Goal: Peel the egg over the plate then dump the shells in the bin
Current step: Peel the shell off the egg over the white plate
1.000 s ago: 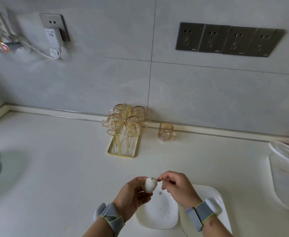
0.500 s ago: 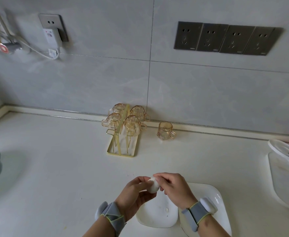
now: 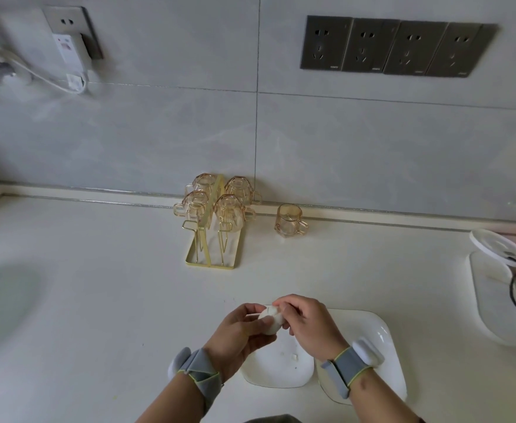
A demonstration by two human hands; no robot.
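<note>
While cradled in the left hand [image 3: 240, 334], pale smooth egg [image 3: 271, 322], right hand [image 3: 307, 323] fingertips pinching it.

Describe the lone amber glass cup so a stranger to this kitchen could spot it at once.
Start at the row of four dark wall sockets and drop straight down to where the grey wall meets the white countertop. There, just right of the gold wire rack, stands the amber glass cup. Unlike the four cups hung upside down on the rack, it sits upright on the counter by itself.
</note>
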